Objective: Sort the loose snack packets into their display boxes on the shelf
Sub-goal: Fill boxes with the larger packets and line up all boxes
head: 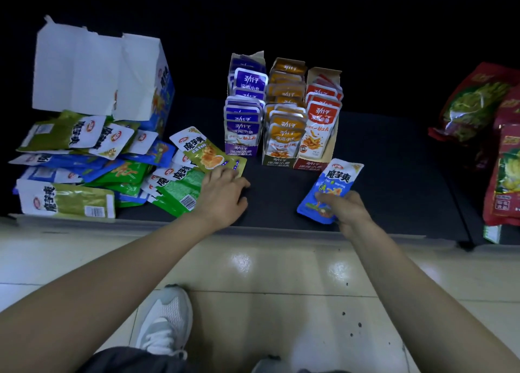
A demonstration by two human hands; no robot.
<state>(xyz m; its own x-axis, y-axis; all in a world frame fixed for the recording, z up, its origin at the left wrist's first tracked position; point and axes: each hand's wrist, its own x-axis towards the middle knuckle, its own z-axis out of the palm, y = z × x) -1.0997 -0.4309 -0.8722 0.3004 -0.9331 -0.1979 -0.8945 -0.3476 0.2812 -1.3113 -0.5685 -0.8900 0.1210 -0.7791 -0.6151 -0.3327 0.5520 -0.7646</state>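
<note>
Nearest the camera are a glossy cream tiled floor (pixel 281 274) and one white mesh sneaker (pixel 166 322). Both bare forearms extend forward to the front edge of the dark shelf deck (pixel 394 175).

Left hand (pixel 222 194): palm down, thumb spread to the right. The fingers are bent onto the lower corner of an olive-yellow foil snack packet (pixel 208 153) lying at the right edge of the loose pile. Whether they pinch the packet or only rest on it cannot be told.

Right hand (pixel 347 208): thumb clamped across the lower face of a blue foil snack packet (pixel 336 181), fingers curled beneath it. The packet is tilted, top end pointing away, just in front of the red display box (pixel 320 136).

Left of the hands, a loose pile of green, olive and blue packets (pixel 84 164) covers the shelf. Behind it stands a torn-open white cardboard carton with a blue side (pixel 92 71).

Farther back, at centre, the purple display box (pixel 243 114), the orange display box (pixel 284 119) and the red one stand side by side, each filled with upright matching packets. Large red bags (pixel 478 105) lie at far right.
</note>
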